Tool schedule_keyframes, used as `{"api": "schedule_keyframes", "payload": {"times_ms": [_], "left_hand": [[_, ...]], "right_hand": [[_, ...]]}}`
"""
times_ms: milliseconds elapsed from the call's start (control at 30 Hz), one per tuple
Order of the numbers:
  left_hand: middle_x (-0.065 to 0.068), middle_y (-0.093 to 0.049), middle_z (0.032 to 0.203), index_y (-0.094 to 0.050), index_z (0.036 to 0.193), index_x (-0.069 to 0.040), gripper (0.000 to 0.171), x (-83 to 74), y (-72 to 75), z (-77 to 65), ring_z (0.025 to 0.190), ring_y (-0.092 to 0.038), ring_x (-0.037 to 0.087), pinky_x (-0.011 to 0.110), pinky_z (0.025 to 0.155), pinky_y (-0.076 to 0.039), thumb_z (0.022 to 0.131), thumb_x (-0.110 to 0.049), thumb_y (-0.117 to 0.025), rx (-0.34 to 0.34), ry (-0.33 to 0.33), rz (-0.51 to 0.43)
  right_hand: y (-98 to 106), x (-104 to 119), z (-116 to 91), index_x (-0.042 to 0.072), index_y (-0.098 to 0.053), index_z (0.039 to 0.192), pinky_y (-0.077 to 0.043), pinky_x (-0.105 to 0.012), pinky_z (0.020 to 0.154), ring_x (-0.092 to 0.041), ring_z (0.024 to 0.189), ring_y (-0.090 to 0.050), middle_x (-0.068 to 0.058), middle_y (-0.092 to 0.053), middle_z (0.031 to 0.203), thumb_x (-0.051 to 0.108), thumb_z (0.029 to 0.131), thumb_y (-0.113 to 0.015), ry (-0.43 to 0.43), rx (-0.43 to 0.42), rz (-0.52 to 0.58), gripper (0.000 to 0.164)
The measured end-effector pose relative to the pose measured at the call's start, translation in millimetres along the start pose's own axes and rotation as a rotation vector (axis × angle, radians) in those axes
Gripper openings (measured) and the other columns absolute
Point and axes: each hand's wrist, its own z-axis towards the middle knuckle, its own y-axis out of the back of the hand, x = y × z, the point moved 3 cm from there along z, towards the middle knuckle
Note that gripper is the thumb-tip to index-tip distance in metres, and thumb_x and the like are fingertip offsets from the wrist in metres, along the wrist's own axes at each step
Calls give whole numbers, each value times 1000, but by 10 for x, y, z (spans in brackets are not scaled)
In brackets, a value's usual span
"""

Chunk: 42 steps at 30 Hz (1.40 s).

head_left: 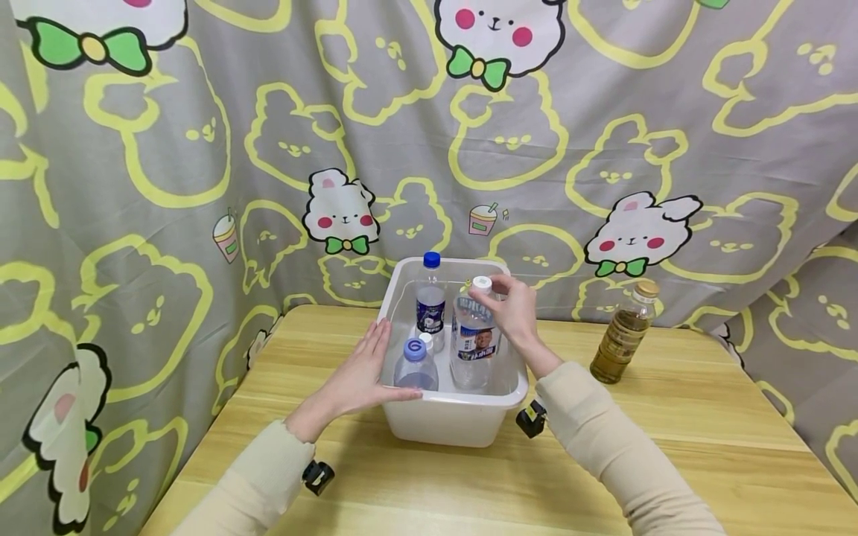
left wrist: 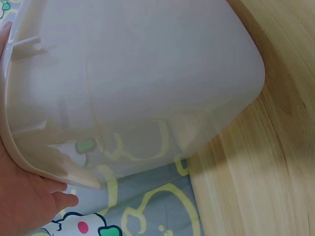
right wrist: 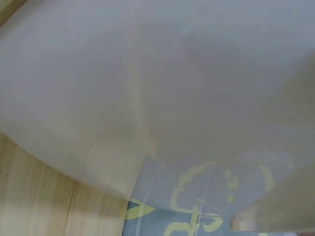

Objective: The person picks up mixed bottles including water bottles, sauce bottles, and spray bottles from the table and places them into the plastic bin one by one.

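A white plastic tub [head_left: 442, 420] stands on the table with several bottles inside. My left hand [head_left: 355, 378] rests on its left front corner, fingers straight along the left rim and thumb along the front rim. With thumb and fingers, my right hand [head_left: 512, 311] pinches the white cap of a large clear bottle [head_left: 472, 372], upright in the tub's right side. A Pepsi bottle [head_left: 430, 298] with a blue cap stands behind to the left. A clear bottle with a lilac cap [head_left: 415, 365] is at the front left. Another white cap [head_left: 426, 339] shows beside it, its bottle mostly hidden.
To the right of the tub, a bottle of amber liquid [head_left: 620, 339] with a tan cap stands on the wooden table [head_left: 670, 439]. A grey patterned curtain [head_left: 402, 134] hangs behind the table and at both sides. The tub's outer wall [right wrist: 147, 88] fills most of the right wrist view.
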Motion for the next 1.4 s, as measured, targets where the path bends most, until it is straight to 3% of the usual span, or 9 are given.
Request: {"api": "schedule_keyframes", "payload": {"times_ms": [433, 733, 1400], "left_hand": [[20, -3, 145, -7, 140, 4, 123, -5, 10, -10, 133, 3, 27, 41, 106, -11, 60, -80, -47, 1, -5, -2], [19, -3, 145, -7, 140, 4, 123, -1, 4, -9, 133, 3, 26, 40, 106, -10, 60, -81, -46, 4, -2, -4], [19, -4, 145, -8, 140, 5, 122, 9, -2, -3, 133, 2, 26, 42, 106, -12, 61, -80, -47, -9, -13, -9]], "right_hand": [[-34, -57, -25, 1, -66, 94, -48, -37, 78, -26, 84, -62, -15, -66, 92, 25, 67, -77, -41, 9, -16, 37], [-48, -51, -30, 0, -65, 96, -46, -38, 82, -28, 86, -62, -17, -65, 93, 23, 68, -77, -34, 26, -2, 38], [-65, -18, -19, 0, -65, 95, -46, -38, 78, -28, 84, -61, -16, -66, 91, 25, 69, -76, -17, 27, -47, 38]]}}
